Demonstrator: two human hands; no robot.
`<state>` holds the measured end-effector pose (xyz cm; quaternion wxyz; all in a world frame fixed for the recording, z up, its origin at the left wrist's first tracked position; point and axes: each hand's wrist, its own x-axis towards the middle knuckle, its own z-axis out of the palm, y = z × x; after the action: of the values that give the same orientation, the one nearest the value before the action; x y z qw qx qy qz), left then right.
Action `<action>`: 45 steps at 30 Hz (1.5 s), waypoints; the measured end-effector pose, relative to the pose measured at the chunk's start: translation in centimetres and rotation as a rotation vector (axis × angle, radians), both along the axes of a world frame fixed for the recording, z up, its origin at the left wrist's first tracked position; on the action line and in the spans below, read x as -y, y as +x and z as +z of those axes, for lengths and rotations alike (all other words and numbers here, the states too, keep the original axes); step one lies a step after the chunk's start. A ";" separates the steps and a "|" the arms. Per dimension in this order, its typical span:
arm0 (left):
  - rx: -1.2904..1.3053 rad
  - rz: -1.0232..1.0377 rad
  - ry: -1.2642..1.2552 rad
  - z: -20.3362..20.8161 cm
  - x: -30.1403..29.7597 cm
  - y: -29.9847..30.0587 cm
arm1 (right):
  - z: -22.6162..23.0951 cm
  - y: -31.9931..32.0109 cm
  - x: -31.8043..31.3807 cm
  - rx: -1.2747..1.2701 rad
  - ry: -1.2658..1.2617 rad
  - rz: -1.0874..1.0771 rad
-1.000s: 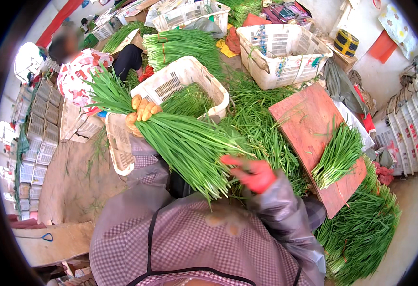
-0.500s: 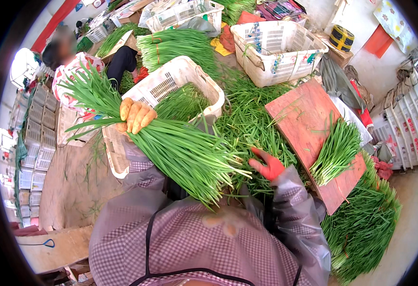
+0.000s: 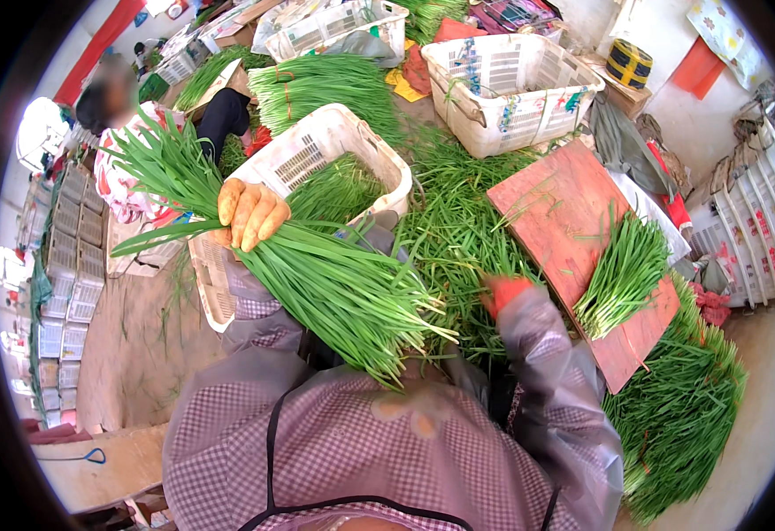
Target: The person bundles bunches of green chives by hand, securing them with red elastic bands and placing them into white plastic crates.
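My left hand, in a yellow-orange glove, is closed around a bunch of garlic chives. Its leafy ends fan out to the upper left, and the pale stem ends point to the lower right, over my lap. To the right, my right hand wears a red glove and hangs low over a heap of loose chives; motion smears its fingers. Beside it slants a reddish wooden board with a smaller bunch of chives lying on it.
A white plastic basket holding chives stands in front of me; another basket is behind the heap. Stacked chives lie farther back, and a large pile sits at right. Another person sits at the left.
My right hand has moved slightly right and up from the stem ends, over the loose chives. The left hand keeps its hold on the bunch, almost in place.
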<state>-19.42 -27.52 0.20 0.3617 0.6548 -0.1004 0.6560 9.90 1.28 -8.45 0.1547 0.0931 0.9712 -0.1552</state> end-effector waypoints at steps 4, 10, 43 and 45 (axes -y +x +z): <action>0.008 -0.082 0.014 0.5 -3.6 1.0 | 9.0 -6.3 4.9 -0.473 -1.050 0.206; 0.197 0.022 -0.066 0.0 -2.6 1.2 | 2.9 -5.7 5.3 -0.248 -0.998 0.247; 0.866 0.717 -0.427 -9.6 6.7 -1.3 | -8.1 -0.2 0.3 -0.176 -1.576 -0.696; 0.871 0.706 -0.439 -10.5 7.3 -1.8 | -4.8 0.2 0.9 -0.343 -1.603 -0.623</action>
<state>-21.23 -34.84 -10.25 0.1741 0.2294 0.1219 0.9498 10.06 0.38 -13.27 -0.0238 0.1927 0.5100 -0.8380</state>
